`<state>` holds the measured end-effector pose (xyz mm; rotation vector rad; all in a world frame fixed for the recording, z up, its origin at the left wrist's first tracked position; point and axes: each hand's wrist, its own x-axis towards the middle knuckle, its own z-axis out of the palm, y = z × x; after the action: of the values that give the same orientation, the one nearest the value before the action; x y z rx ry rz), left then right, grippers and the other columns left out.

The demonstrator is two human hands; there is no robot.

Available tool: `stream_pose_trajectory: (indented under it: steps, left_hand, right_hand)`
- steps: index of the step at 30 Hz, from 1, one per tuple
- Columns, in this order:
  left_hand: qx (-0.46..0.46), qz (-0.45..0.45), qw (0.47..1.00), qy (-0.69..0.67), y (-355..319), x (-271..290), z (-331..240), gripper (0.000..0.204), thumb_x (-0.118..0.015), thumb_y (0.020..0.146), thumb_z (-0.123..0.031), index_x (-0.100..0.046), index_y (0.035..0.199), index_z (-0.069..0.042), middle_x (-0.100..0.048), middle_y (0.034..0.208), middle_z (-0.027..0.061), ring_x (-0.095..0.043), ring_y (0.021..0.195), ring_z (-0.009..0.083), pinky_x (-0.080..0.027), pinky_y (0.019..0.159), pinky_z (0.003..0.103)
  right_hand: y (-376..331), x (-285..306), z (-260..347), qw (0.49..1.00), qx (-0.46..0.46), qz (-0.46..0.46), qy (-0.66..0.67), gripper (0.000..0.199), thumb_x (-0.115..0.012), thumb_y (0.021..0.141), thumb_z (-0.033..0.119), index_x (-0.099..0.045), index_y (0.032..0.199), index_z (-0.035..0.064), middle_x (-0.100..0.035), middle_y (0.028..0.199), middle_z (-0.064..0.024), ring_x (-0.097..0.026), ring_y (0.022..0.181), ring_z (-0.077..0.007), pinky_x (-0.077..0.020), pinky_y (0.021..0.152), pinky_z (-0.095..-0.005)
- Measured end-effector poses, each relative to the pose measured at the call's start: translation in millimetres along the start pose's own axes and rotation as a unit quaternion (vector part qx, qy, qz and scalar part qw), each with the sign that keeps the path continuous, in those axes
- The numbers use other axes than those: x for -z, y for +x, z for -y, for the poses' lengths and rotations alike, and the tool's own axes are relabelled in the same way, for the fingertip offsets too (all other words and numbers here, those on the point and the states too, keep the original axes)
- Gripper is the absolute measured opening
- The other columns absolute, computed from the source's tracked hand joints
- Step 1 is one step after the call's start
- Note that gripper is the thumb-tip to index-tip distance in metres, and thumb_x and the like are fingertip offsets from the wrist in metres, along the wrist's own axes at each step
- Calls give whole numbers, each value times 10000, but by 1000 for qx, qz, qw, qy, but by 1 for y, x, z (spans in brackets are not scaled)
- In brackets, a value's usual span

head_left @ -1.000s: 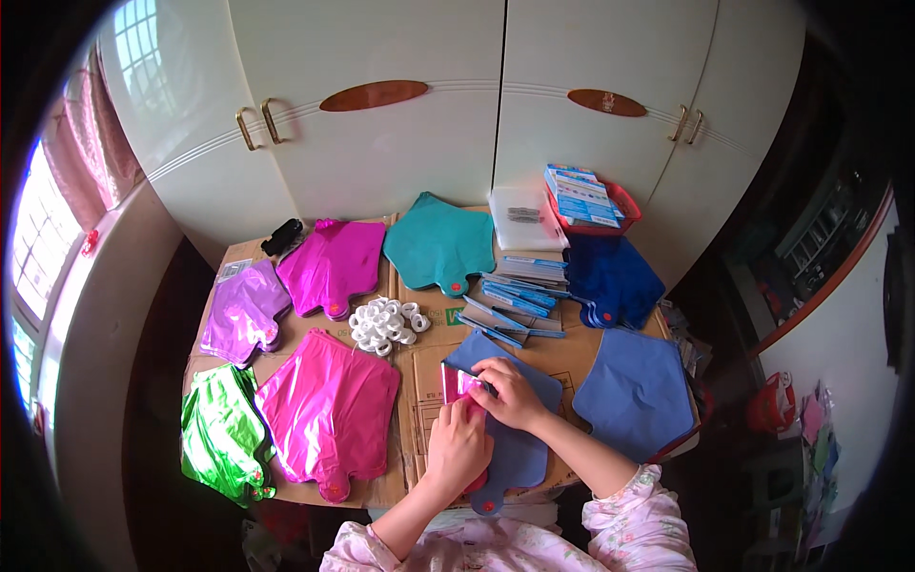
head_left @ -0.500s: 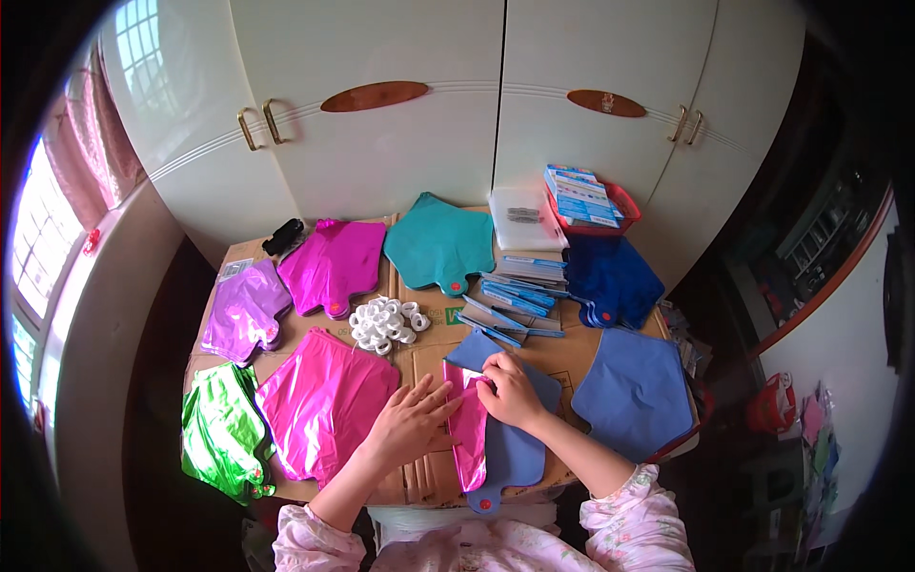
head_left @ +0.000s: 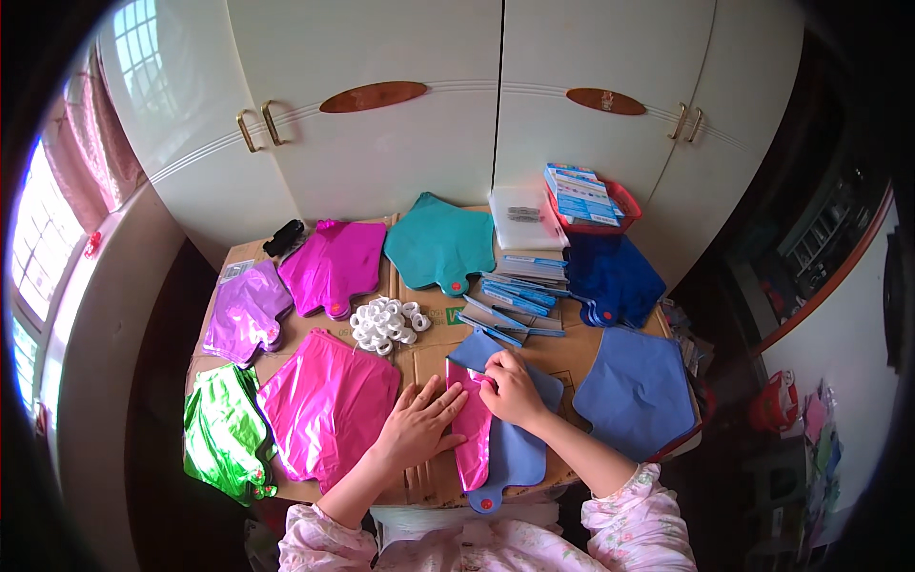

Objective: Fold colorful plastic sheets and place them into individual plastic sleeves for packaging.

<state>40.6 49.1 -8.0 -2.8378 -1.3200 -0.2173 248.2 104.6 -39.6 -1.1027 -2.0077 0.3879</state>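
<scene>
A pink foil balloon [head_left: 468, 440], flat and folded into a narrow strip, lies on a matte blue balloon [head_left: 519, 456] near the front edge of the table. My left hand [head_left: 415, 426] is spread out, its fingertips resting on the strip's left side. At the strip's upper right edge my right hand [head_left: 513, 389] is closed, with a bit of pink foil pinched between thumb and fingers. To the left of my left hand is a stack of flat pink foil balloons [head_left: 329, 405]. White ring-shaped rolls [head_left: 385, 324] are heaped beyond my hands.
Cardboard [head_left: 429, 357] covers the table. Around it lie green [head_left: 224, 429], lilac [head_left: 246, 307], magenta [head_left: 334, 267], teal [head_left: 440, 243], dark blue [head_left: 618, 278] and light blue balloons [head_left: 636, 393]. Folded cards [head_left: 515, 300] and a red basket [head_left: 624, 208] stand near the white cabinet [head_left: 381, 153].
My left hand has flattened and slid slightly lower along the pink balloon. My right hand keeps its pinch, having shifted a little to the right.
</scene>
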Motion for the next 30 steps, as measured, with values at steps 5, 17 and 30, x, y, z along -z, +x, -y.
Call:
stream_pose_trajectory:
  steps: [5,17,30]
  left_hand:
    - [2,7,1000,-2,1,0,-1,679,-457,866,-560,-360,1409,-163,-392,1429,34,-309,1346,290,-239,1082,481]
    - [9,-10,1000,21,0,1,-3,675,-449,861,-576,-391,1392,-164,-423,1409,22,-293,1358,274,-242,1077,511]
    - [34,16,997,71,30,1,23,613,-486,869,-488,-435,1364,-130,-458,1385,21,-296,1362,265,-173,1105,507]
  right_hand:
    - [-1,1,-4,999,10,18,-28,166,-619,722,100,-557,802,-32,-528,959,-168,-506,941,-342,-419,843,-401]
    - [-37,26,59,976,76,155,-132,403,-675,776,244,-551,1069,-5,-541,1089,-127,-515,1065,-278,-433,922,-373]
    - [-41,26,58,969,105,134,-177,421,-654,781,290,-560,1083,14,-539,1125,-114,-495,1086,-248,-377,985,-372]
